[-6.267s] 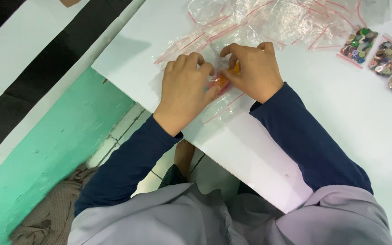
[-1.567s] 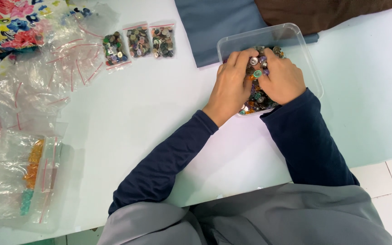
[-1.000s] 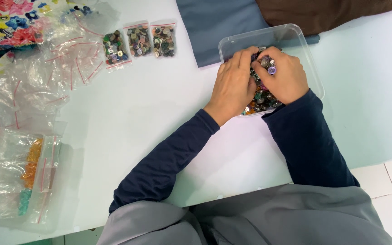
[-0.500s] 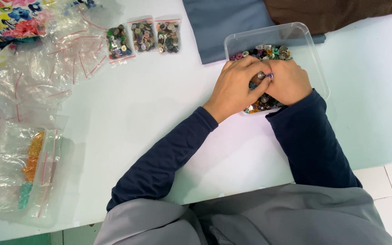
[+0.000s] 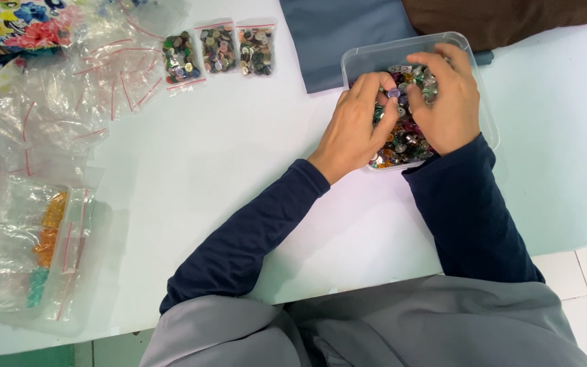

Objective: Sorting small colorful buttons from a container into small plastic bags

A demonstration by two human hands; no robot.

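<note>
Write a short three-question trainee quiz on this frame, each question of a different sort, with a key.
1. True or false: both hands are inside the clear plastic tub of mixed buttons.
2. How many small filled button bags lie in a row at the top of the table? A) two B) three C) five
3. Fill in: the folded cloth touching the tub's far side is ____.

Key:
1. True: left hand and right hand both dig into the buttons.
2. B
3. Blue-grey
</note>
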